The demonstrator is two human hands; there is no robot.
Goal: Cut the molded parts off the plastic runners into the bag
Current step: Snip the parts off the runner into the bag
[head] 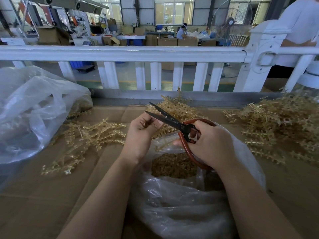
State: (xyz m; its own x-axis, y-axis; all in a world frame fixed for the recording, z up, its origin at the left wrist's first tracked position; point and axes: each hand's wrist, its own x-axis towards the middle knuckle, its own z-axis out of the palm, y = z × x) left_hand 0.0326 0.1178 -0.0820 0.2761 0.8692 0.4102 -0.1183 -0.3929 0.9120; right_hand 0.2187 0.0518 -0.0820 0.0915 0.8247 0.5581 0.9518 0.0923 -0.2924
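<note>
In the head view, a pair of scissors (170,120) with red-brown loop handles is held in the right hand (209,144), the fingers curled through and around the loops, the black blades standing apart and pointing up-left. The grip of the left hand (142,131) is closed in a pinch on a runner (160,131), most of which is hidden behind the hand, just beside the lower blade. Both hands are held above the open mouth of a clear plastic bag (181,200), in which a heap of cut tan parts (173,165) can be seen. The runners are judged to be light, thin and springy, liable to snag on one another, so a hold on the bare stem near the cut seems best. More runners are piled on the cardboard surface (34,195): a loose spread at the left (89,133), a heap behind the blades (174,105) and a large tangle at the right (279,121). A second, crumpled bag (31,109) lies at far left. A white railing (120,53) bounds the far edge; nothing is seen to block the cut.
</note>
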